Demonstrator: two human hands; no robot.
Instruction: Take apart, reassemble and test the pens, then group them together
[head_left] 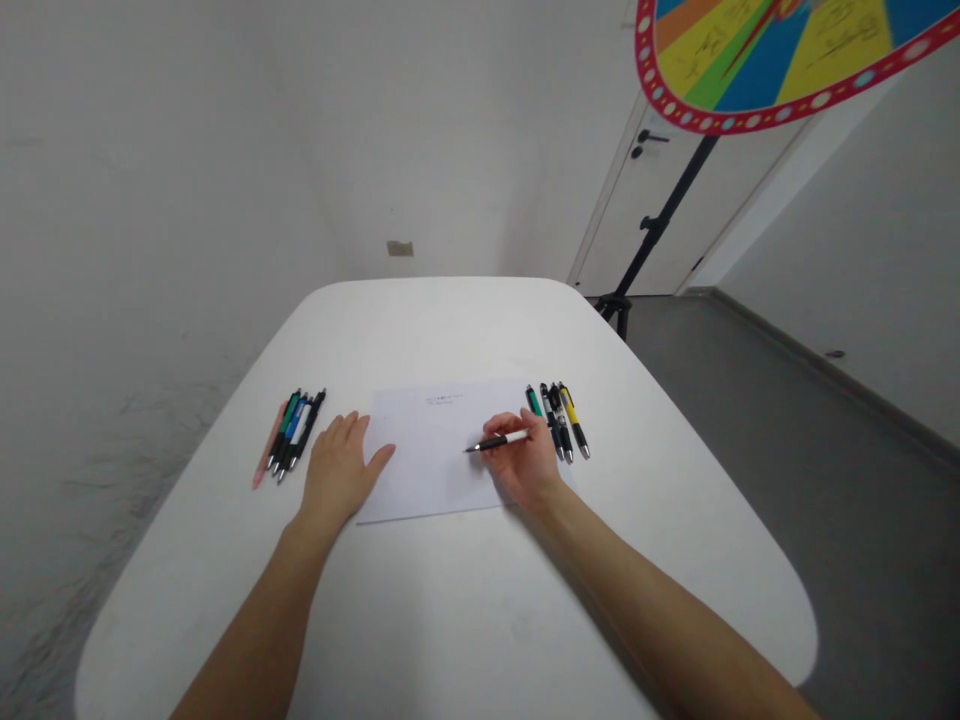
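A white sheet of paper [435,450] lies in the middle of the white table [450,620], with faint writing near its top edge. My left hand [337,472] lies flat and open on the table, its thumb over the sheet's left edge. My right hand [525,462] is closed round a black and white pen [499,441], whose tip points left just above the paper. Several pens [292,432] lie side by side left of my left hand. Another row of pens [561,418], green, black and yellow, lies just right of my right hand.
A colourful prize wheel [765,60] on a black tripod stand [652,235] stands beyond the table's far right corner. Behind it is a white door [660,210]. White walls close off the left and back; grey floor [787,420] lies to the right.
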